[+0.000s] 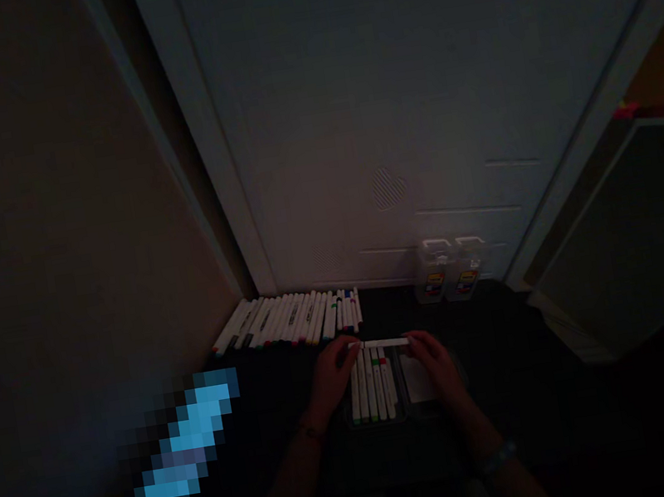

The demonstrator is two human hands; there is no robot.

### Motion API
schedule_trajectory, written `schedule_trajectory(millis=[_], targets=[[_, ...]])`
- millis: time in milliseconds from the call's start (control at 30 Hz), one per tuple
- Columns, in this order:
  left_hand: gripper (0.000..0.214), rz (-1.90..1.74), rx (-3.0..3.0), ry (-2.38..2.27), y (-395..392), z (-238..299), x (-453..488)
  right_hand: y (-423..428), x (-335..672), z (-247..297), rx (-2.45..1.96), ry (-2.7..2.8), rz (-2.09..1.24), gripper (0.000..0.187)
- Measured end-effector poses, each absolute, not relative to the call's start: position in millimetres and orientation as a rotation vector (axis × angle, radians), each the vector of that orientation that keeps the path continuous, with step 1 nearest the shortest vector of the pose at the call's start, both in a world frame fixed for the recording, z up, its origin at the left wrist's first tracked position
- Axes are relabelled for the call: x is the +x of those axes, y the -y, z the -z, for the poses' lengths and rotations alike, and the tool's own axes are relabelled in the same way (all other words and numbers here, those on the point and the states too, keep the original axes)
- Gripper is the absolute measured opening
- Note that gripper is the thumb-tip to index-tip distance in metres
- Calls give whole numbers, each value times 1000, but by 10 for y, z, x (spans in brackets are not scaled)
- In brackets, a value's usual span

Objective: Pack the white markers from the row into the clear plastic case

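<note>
The scene is very dim. My left hand [333,376] and my right hand [435,362] hold one white marker [385,343] sideways between them, one hand at each end. Just below the marker lies a clear case [409,413] with several white markers [372,389] side by side in its left half and a white patch in its right half. A long row of white markers [290,320] with coloured ends lies on the dark floor beyond my hands, against the base of a door.
Two clear containers [449,273] with coloured contents stand by the white door [378,107]. A wall rises at the left, a dark cabinet panel [638,233] at the right. A blurred glowing blue object [186,444] lies at the lower left.
</note>
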State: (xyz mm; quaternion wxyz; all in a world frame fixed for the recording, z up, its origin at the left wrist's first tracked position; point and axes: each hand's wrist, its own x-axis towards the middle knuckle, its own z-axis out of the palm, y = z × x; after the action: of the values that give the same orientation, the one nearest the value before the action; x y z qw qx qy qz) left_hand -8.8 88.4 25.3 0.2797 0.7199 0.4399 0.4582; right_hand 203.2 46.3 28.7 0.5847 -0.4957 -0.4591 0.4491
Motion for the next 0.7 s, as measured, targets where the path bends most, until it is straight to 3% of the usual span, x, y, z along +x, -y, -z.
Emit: schedule_trajectory(millis=[700], targets=[[28, -1238, 1972, -1192, -827, -305, -80, -455, 2040, -294, -1100, 1088, -1064, 33]])
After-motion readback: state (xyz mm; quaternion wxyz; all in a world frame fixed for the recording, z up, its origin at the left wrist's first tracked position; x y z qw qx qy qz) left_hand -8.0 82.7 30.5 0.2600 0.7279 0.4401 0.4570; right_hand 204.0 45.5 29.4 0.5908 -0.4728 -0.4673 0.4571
